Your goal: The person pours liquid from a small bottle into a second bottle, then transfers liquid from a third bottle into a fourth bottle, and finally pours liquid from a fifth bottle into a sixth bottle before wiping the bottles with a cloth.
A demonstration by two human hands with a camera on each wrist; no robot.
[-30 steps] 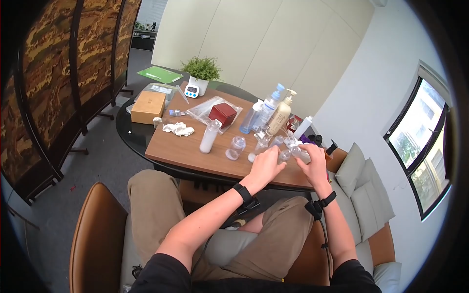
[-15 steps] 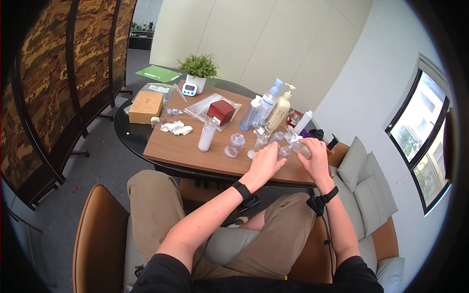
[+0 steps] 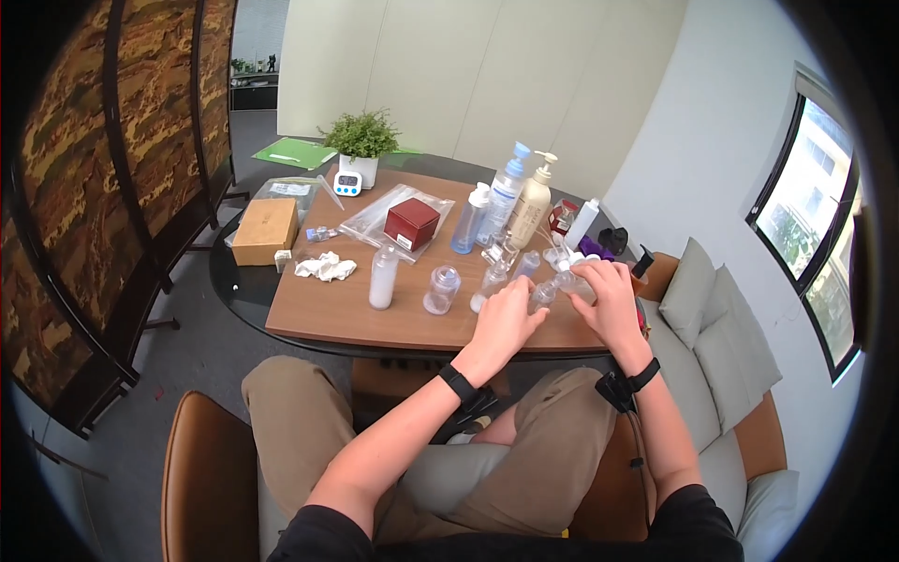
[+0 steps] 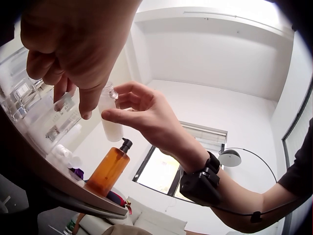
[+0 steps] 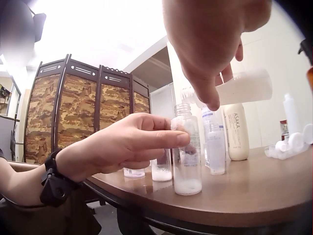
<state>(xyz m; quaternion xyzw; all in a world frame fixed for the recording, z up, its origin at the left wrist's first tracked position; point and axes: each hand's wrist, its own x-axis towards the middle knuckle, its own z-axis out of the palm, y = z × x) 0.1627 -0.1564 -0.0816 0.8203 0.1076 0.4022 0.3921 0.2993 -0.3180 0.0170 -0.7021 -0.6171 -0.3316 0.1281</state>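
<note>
Upright on the wooden table (image 5: 259, 193) stands a clear bottle (image 5: 188, 186) with white matter at its bottom; the left hand (image 5: 122, 144) grips it near the top. In the right wrist view the right hand (image 5: 220, 44) pinches a second, whitish bottle (image 5: 249, 86), tilted nearly level, its threaded mouth just above the upright one's mouth. From the head view, the left hand (image 3: 504, 323) and right hand (image 3: 609, 300) are close together near the table's front edge. The left wrist view shows the whitish bottle (image 4: 111, 120) between the right hand's (image 4: 144, 112) thumb and fingers.
Left of the hands stand an open clear jar (image 3: 441, 292) and a capped bottle (image 3: 383, 279). Behind are pump bottles (image 3: 531, 206), a red box (image 3: 412, 223), crumpled tissue (image 3: 326, 267), a timer (image 3: 347, 183) and a plant (image 3: 361, 140). An amber pump bottle (image 4: 108, 171) stands right.
The head view has shifted, so the table's things appear further left and slightly turned. Both hands keep their grips, with the bottles still close together.
</note>
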